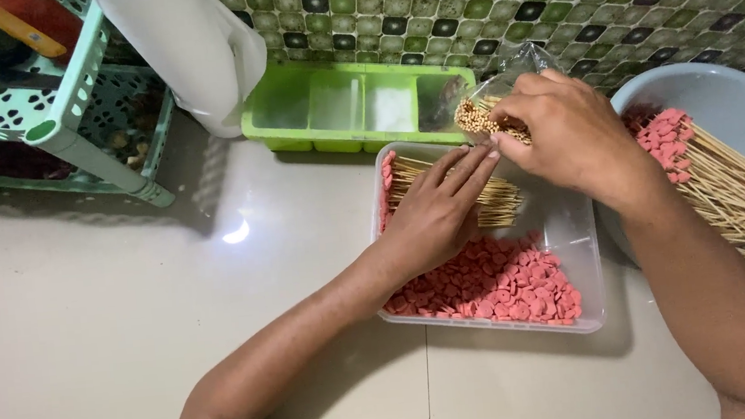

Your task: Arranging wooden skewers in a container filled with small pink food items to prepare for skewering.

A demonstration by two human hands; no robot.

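The clear plastic tray (573, 246) sat on the pale floor (131, 329) and served as the centre of everything. Inside it, a heap of pink sliced pieces (496, 284) filled the near half, and a row of wooden skewers (496, 203) with pink pieces threaded on lay across the far half. The left hand (440, 208) rested flat on those skewers, fingers stretched out and close together, pressing down rather than gripping. Just beyond the tray's far edge, the right hand (568, 134) was curled around a bundle of bare skewers (477, 119) in a clear plastic bag (517, 66) — thumb and fingertips pinched at the blunt ends, though whether a single stick was caught between them could not be told. To the right of the tray stood a grey-blue basin (740, 101) holding finished skewers (729, 183) with pink pieces at their tips. Behind the tray sat a green compartment box (336, 105), and to the far left a mint plastic rack (67, 101).
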